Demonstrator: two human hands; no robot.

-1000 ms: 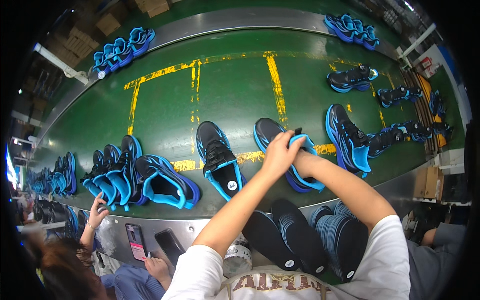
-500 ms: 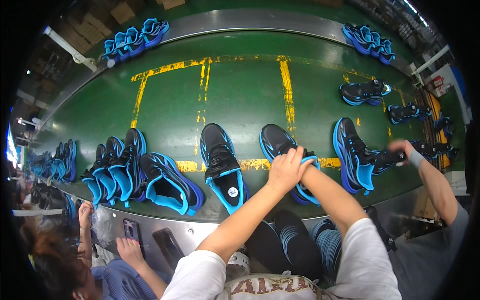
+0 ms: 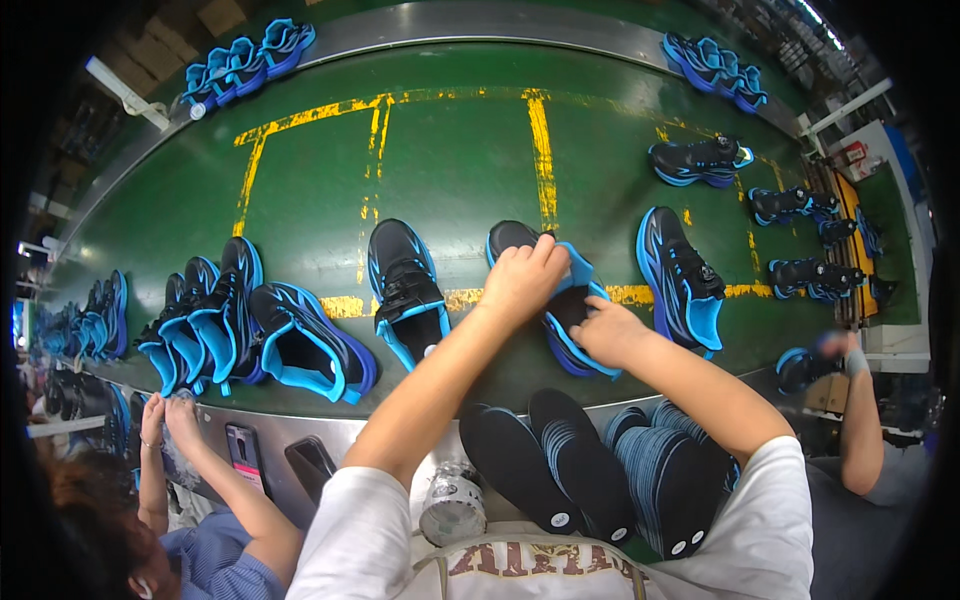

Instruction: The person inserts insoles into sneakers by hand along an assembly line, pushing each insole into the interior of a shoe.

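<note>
A black sneaker (image 3: 578, 345) with bright blue lining and sole stands on the green surface in front of me, toe pointing away. My left hand (image 3: 525, 280) is closed on its tongue, which is pulled up to show the blue underside. My right hand (image 3: 612, 332) reaches into the shoe's opening, thumb apart from the other fingers at the collar; the fingertips inside are partly hidden. Left of it stands a matching sneaker (image 3: 405, 280), and to the right another sneaker (image 3: 678, 270). Near my lap lie stacks of black insoles (image 3: 660, 470) with blue edges.
More sneakers (image 3: 225, 310) line the left. Others stand at the right (image 3: 695, 160) and on the far metal ledge (image 3: 715, 70). Phones (image 3: 244, 455) and a clear jar (image 3: 452, 505) sit at the near edge. A co-worker's hands (image 3: 170, 415) are at left; another co-worker's arm (image 3: 858, 420) is at right.
My hands were together over the sneaker's laces; now the left pulls up the tongue and the right is in the opening. The right co-worker's hand has moved nearer, holding a shoe.
</note>
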